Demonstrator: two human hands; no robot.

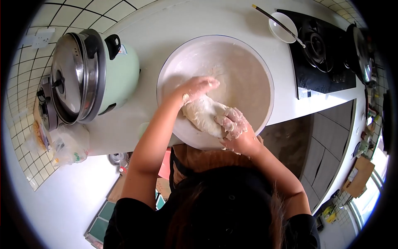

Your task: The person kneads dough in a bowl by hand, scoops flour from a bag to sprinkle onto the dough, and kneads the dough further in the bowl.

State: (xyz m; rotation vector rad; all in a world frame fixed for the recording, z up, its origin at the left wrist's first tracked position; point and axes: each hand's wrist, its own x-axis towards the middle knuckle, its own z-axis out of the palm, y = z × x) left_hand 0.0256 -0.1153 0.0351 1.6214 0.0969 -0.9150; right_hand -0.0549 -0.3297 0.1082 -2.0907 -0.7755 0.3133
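Note:
A pale lump of dough (202, 115) lies in a wide white basin (248, 58) with a thin blue rim. Its surface looks rough and slightly folded. My left hand (200, 88) is at the upper left end of the dough, its fingers stretched out and the heel of the palm against it. Curled over the lower right end is my right hand (235, 128), fingers pressing into the dough. Bits of sticky dough cling to both hands. Traces of flour or dough coat the basin's inside. The underside of the lump is hidden.
A large green rice cooker (120, 74) with a steel lid stands left on the counter (145, 41). To the right, a white bowl (283, 27) with a long dark stick across it sits beside a black gas stove (323, 79). Plastic bags (68, 145) lie at the left edge.

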